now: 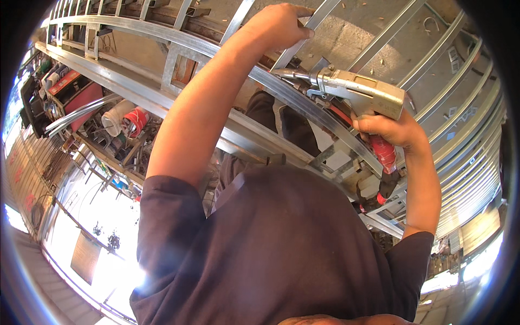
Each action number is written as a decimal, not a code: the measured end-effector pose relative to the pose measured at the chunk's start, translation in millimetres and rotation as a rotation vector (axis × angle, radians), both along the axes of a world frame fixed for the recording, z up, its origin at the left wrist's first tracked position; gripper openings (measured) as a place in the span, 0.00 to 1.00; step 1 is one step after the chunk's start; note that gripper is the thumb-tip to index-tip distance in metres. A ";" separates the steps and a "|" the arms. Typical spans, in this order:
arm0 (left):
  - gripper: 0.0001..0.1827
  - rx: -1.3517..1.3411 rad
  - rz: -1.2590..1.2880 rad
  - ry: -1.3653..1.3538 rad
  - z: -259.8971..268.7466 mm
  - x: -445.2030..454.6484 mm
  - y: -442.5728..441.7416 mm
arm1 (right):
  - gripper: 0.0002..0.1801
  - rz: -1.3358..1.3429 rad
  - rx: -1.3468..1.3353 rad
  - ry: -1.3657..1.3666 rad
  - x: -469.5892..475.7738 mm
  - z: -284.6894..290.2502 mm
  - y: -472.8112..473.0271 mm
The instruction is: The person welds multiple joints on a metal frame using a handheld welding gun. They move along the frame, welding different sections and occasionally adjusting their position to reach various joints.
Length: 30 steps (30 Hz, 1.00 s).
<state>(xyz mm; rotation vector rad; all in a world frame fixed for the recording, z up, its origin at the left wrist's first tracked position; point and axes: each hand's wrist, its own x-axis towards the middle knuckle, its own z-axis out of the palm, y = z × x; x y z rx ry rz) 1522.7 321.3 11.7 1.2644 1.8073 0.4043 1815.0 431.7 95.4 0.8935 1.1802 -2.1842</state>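
Observation:
My right hand [386, 130] grips a pistol-shaped metal tool [361, 89] by its handle, which is wrapped in red tape [382, 152]. The tool's narrow nozzle points left, at the place where a metal crossbar [294, 50] meets a curved metal rail [284, 92]. I cannot tell whether the nozzle touches the metal. My left hand [280, 24] reaches across the rail and holds the same crossbar higher up. Its thumb and forefinger lie on the bar, and its other fingers are hidden. Both pieces belong to a large ladder-like metal frame.
More crossbars [386, 34] run parallel on the right. Concrete floor [357, 44] with small scraps shows between them. A lower metal beam [122, 85] passes close before my body, above my shoes [298, 130]. A red bucket [136, 121], a white bucket [115, 118] and clutter stand left.

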 end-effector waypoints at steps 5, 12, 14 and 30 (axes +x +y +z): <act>0.31 -0.115 0.067 -0.020 -0.9 2.7 2.8 | 0.37 0.025 -0.046 0.020 9.9 -10.6 1.4; 0.31 -0.107 0.079 -0.022 2.4 4.7 5.1 | 0.35 0.055 -0.028 0.056 13.3 -14.2 2.5; 0.31 -0.099 0.083 -0.019 3.7 5.0 5.0 | 0.35 0.057 -0.018 0.023 14.6 -14.6 0.7; 0.31 -0.088 0.087 -0.008 7.6 4.9 6.0 | 0.37 0.033 0.004 0.030 14.0 -4.9 0.7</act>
